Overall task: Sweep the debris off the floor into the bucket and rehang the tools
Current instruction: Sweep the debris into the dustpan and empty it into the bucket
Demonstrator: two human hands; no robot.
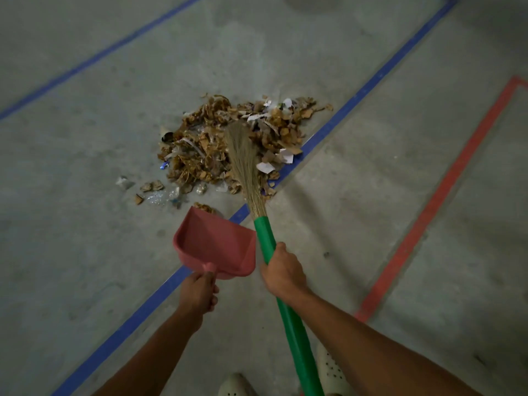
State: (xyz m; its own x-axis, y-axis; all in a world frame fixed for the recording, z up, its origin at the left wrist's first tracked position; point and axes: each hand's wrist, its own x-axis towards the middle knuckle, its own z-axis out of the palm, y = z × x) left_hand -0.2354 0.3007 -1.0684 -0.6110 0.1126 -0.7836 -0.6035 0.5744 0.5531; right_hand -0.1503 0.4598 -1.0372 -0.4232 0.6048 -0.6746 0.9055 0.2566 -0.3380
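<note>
Right hand (283, 272): my fingers wrap the green broom (265, 235) handle — bristles resting in the debris (200, 155).
Left hand (198, 292): I grip the pink dustpan (217, 245) handle.

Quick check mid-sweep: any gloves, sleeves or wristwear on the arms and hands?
None visible. The left hand and right hand are ungloved, no rings or watch showing; both forearms are bare down to the frame edge, no cuffs in view.

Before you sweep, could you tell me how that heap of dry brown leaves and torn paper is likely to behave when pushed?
The heap of dry brown leaves and torn paper looks light and loose, so it will probably scatter rather than slide whole. Its curled leaves seem brittle and may crumble under the straw broom.
</note>
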